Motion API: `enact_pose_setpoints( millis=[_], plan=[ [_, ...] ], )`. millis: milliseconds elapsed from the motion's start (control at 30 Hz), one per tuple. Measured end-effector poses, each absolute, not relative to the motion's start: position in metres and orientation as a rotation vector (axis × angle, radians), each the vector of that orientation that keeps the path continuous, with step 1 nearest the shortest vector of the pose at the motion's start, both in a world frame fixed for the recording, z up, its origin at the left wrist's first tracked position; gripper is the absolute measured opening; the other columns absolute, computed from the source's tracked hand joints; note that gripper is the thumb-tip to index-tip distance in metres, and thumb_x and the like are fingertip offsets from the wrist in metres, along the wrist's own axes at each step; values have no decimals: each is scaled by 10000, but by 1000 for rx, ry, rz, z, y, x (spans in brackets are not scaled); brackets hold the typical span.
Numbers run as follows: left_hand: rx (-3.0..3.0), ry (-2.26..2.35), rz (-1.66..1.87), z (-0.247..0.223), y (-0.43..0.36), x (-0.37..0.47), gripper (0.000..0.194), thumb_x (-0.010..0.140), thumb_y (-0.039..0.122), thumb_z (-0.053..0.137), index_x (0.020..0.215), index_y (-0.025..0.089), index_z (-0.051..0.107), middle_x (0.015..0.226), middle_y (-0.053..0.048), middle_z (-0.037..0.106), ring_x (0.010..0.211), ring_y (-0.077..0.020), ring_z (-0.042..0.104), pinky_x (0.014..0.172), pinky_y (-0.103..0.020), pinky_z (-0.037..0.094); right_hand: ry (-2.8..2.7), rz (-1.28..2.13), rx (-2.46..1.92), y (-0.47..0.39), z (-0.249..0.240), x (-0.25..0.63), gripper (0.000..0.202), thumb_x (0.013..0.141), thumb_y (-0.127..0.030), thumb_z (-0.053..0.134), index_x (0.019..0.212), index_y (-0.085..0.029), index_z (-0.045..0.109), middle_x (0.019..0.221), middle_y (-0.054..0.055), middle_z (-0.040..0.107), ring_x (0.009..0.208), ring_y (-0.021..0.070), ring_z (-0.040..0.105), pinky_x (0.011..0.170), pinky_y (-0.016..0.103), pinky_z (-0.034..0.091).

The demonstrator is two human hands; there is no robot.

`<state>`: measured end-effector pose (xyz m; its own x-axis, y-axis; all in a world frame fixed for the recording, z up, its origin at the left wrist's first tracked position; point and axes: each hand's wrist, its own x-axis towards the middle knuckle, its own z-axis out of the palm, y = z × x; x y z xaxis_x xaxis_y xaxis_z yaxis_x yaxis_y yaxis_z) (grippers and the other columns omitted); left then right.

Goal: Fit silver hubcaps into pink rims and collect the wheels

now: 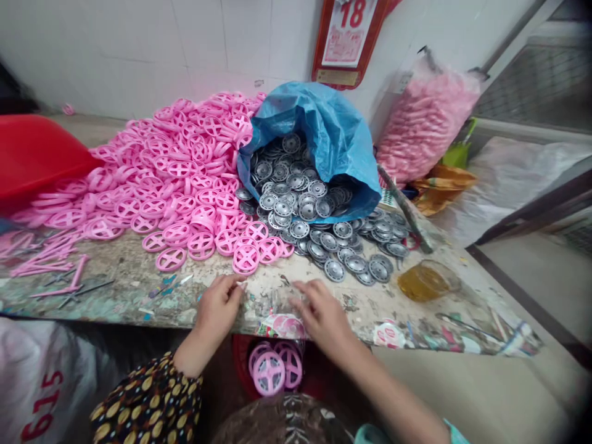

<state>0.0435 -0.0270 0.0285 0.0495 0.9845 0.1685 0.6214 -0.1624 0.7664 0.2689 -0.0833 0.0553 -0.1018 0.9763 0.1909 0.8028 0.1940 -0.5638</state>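
My left hand [219,307] is at the table's front, its fingers stretched towards a pink four-spoked plastic wheel [246,259] at the front of a large pink heap. No object shows in its fingers, and whether they touch the wheel I cannot tell. To the right, my right hand [321,311] hovers over the tabletop with fingers apart and nothing in them. Closest to it are the grey round discs [334,270] spilling from a blue plastic bag [319,117]. Below the table edge, a red container [241,370] holds several pink wheels with grey discs fitted in them [269,373].
A red scoop-like tub [41,154] stands at left, above pink and grey rods [55,259]. On the right are a glass cup of amber liquid [425,280], a stick [404,209] and a clear bag of pink pieces [428,117]. A white sack [37,376] sits lower left.
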Motion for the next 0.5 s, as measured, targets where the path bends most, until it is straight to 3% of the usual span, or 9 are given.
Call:
enact_pose_setpoints(
  millis=[167,233,367,500],
  plan=[
    [2046,1904,849,31,-3,44,265,830,257,497,1061,194,611,974,-65,557,780,-187,563,677,-299,428,-1964,-234,-2184,-49,50,313,363,903,-313,484,1188,-109,579,1070,172,590,962,295,526,823,395,406],
    [2137,1937,738,33,4,46,280,822,273,520,1078,197,606,1031,-82,524,800,-196,561,664,-299,425,-2049,-278,-2268,-45,44,323,354,910,-301,473,1184,-105,578,1040,171,616,933,291,539,801,387,399],
    [2328,1833,580,33,13,47,171,827,247,516,896,188,660,933,-73,514,816,-208,549,666,-298,418,-2155,-314,-2204,-48,35,336,337,939,-196,379,1220,-112,546,995,138,646,885,252,568,782,347,392],
    [2376,1646,780,37,7,42,157,842,209,493,832,174,645,860,-53,511,807,-193,530,685,-290,416,-1891,-305,-2114,-51,41,341,309,947,-213,347,1096,-108,596,949,133,630,832,227,572,748,321,405]
  ],
)
